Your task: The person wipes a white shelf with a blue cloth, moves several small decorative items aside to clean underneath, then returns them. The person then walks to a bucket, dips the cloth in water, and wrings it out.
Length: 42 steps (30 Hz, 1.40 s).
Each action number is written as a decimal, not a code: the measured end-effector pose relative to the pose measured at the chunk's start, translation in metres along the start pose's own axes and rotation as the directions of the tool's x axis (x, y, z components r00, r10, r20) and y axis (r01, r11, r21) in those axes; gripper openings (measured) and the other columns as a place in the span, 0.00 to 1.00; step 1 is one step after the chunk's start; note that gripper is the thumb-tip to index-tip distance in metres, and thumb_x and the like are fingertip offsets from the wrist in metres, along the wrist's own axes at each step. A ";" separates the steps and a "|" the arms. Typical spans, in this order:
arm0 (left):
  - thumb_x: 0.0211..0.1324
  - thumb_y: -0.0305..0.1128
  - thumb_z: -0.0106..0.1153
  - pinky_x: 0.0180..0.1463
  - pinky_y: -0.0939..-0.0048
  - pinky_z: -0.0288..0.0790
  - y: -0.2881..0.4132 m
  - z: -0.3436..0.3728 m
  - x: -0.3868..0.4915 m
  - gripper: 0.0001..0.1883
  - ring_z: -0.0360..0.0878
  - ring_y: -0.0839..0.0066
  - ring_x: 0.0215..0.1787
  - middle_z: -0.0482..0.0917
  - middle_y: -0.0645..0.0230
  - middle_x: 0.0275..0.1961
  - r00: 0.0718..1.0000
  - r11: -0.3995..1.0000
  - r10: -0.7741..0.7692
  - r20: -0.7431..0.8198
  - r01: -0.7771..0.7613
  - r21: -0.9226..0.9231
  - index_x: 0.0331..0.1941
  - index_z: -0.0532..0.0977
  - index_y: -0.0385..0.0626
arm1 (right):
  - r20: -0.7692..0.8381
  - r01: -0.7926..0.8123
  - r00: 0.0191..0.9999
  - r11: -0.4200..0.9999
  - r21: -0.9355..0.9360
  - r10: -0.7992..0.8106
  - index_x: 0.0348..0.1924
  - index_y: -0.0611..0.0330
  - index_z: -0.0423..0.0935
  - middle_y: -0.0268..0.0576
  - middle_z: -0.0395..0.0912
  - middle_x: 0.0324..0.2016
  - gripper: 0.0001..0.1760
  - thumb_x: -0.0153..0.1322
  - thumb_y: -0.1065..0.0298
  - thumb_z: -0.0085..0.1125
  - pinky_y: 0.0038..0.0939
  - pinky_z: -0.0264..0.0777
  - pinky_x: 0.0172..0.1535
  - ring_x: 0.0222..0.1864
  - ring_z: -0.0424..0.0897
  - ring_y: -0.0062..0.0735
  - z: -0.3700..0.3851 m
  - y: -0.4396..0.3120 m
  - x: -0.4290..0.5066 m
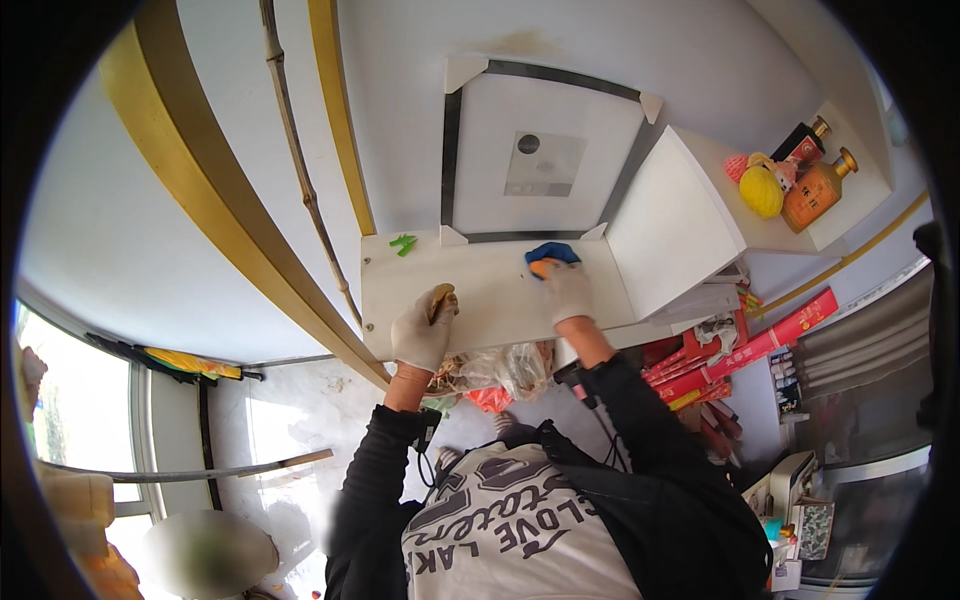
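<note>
My right hand (570, 291), in a pale work glove, presses a blue cloth (553, 255) onto the white shelf top (487, 296). An orange patch shows between the fingers and the cloth; whether it belongs to the glove or the cloth is unclear. Over the left part of the same surface is my left hand (424, 330), gloved too, its fingers curled and brownish at the tips. Whether anything lies inside that curl cannot be seen. Behind the cloth, a dark-framed panel (480, 157) with white corner protectors leans on the wall.
Small green pieces (403, 244) lie at the shelf's back left. A raised white cabinet (675, 225) borders the right side, with bottles (816, 191) and a yellow ball-like object (760, 191) on it. A bamboo pole (300, 165) stands left. Plastic bags (517, 371) sit below; red boxes (750, 349) lean right.
</note>
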<state>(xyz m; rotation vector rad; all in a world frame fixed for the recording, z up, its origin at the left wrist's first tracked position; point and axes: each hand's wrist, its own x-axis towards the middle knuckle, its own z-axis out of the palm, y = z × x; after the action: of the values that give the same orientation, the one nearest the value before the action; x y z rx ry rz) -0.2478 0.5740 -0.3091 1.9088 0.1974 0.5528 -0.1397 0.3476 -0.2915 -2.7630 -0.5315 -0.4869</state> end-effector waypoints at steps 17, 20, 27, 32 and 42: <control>0.68 0.36 0.59 0.44 0.69 0.78 -0.012 0.007 0.002 0.14 0.88 0.67 0.36 0.87 0.61 0.34 0.973 0.991 0.029 -0.229 -0.058 -0.119 0.54 0.81 0.46 | 0.079 0.348 0.932 0.934 0.087 -0.354 0.49 0.49 0.82 0.43 0.81 0.53 0.18 0.67 0.68 0.53 0.47 0.69 0.59 0.52 0.79 0.48 0.040 -0.085 -0.061; 0.69 0.33 0.57 0.46 0.71 0.78 -0.014 0.006 0.004 0.16 0.87 0.72 0.39 0.87 0.60 0.37 0.972 0.990 0.008 -0.236 -0.040 -0.133 0.57 0.78 0.42 | 0.116 0.492 0.850 0.853 0.175 -0.514 0.49 0.48 0.82 0.43 0.80 0.54 0.19 0.67 0.71 0.50 0.47 0.70 0.56 0.52 0.79 0.48 0.022 -0.061 -0.063; 0.71 0.28 0.54 0.51 0.75 0.77 -0.010 0.005 0.004 0.16 0.85 0.77 0.42 0.86 0.62 0.43 0.974 0.990 -0.029 -0.224 -0.003 -0.142 0.59 0.75 0.37 | 0.076 -0.055 0.995 0.980 -0.189 0.070 0.53 0.52 0.82 0.45 0.83 0.48 0.19 0.71 0.66 0.51 0.46 0.72 0.54 0.47 0.81 0.50 -0.005 0.044 -0.041; 0.73 0.26 0.51 0.51 0.77 0.76 -0.002 0.004 0.001 0.17 0.83 0.77 0.45 0.84 0.64 0.46 0.974 0.969 -0.090 -0.208 0.037 -0.243 0.61 0.73 0.36 | 0.101 0.431 0.874 0.853 0.294 -0.476 0.50 0.47 0.81 0.43 0.82 0.49 0.18 0.67 0.69 0.53 0.47 0.72 0.51 0.44 0.80 0.50 0.015 -0.061 -0.068; 0.72 0.24 0.49 0.57 0.73 0.72 0.019 -0.006 -0.009 0.17 0.79 0.76 0.52 0.82 0.64 0.49 0.994 0.988 -0.009 -0.107 -0.007 -0.152 0.61 0.72 0.35 | 0.212 -0.024 0.977 1.000 0.004 0.022 0.59 0.54 0.78 0.51 0.77 0.57 0.24 0.68 0.70 0.58 0.48 0.70 0.56 0.50 0.76 0.56 -0.042 0.062 -0.042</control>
<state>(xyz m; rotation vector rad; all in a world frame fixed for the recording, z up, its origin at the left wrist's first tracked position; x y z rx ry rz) -0.2607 0.5677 -0.2924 1.7320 0.2194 0.6524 -0.1628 0.2654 -0.2819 -2.8283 -0.5465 -0.1850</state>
